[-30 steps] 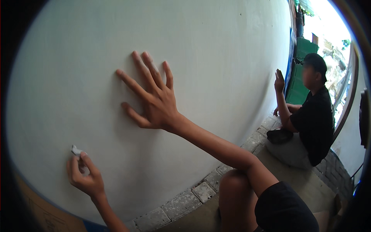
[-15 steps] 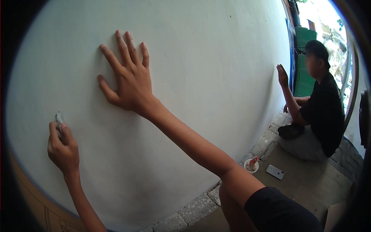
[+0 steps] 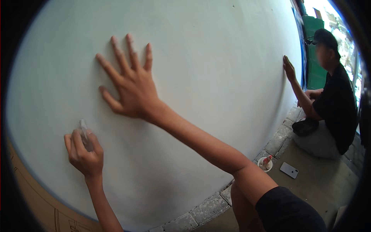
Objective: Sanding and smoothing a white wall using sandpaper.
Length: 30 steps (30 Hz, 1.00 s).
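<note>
A broad pale wall (image 3: 201,85) fills most of the view in front of me. My right hand (image 3: 133,89) is open and lies against it, fingers spread and pointing up. Lower and to the left, my left hand (image 3: 87,152) is closed round a small grey-white piece (image 3: 83,125). Its narrow tip sticks up past the fingers toward the wall surface. Whether this piece is cloth, sandpaper or something else cannot be told, since the fingers cover most of it. My right forearm reaches across the wall from the lower right, out of a dark sleeve.
A person in black (image 3: 336,104) sits at the right, one hand (image 3: 289,69) raised at the wall. On the ground are a white cup (image 3: 264,165) with a red-tipped thing in it, a phone (image 3: 289,170) and grey bricks (image 3: 208,207). Brown board (image 3: 34,197) lies lower left.
My left hand has moved right, nearer my right hand, with the grey-white piece. My right hand has slid slightly down, its fingers spread wider. The seated person's hand has risen a little.
</note>
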Available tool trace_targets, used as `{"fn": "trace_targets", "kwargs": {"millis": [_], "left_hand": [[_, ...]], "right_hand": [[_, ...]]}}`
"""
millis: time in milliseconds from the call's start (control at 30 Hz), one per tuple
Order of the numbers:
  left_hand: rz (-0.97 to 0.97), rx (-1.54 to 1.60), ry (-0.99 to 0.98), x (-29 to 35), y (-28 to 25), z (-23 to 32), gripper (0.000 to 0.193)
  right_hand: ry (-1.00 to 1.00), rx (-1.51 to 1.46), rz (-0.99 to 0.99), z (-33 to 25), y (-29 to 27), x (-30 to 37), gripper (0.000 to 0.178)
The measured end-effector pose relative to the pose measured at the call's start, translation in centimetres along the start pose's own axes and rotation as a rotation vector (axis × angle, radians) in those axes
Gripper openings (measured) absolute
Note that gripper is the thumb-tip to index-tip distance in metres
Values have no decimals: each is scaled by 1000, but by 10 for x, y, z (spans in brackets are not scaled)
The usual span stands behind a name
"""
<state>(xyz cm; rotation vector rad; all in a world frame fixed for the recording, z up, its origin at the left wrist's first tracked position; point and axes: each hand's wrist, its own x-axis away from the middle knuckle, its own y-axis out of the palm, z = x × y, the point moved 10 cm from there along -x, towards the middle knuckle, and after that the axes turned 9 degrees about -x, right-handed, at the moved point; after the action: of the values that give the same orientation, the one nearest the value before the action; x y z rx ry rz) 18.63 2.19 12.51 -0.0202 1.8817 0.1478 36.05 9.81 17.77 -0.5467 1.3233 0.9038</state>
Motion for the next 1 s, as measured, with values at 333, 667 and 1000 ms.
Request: {"fn": "trace_targets", "kwargs": {"millis": [333,667,1000], "left_hand": [[123,-118,-181,-25,1,-36,22],[112,-118,-234,37,-14,-111,18],[79,-33,64,43,-5,-27,25]], "right_hand": [[-19,-35,-106,8,3,4,66],[-60,-26,-75,22,-9,1,64],[-36,71,-127,-1,3,13,68]]}}
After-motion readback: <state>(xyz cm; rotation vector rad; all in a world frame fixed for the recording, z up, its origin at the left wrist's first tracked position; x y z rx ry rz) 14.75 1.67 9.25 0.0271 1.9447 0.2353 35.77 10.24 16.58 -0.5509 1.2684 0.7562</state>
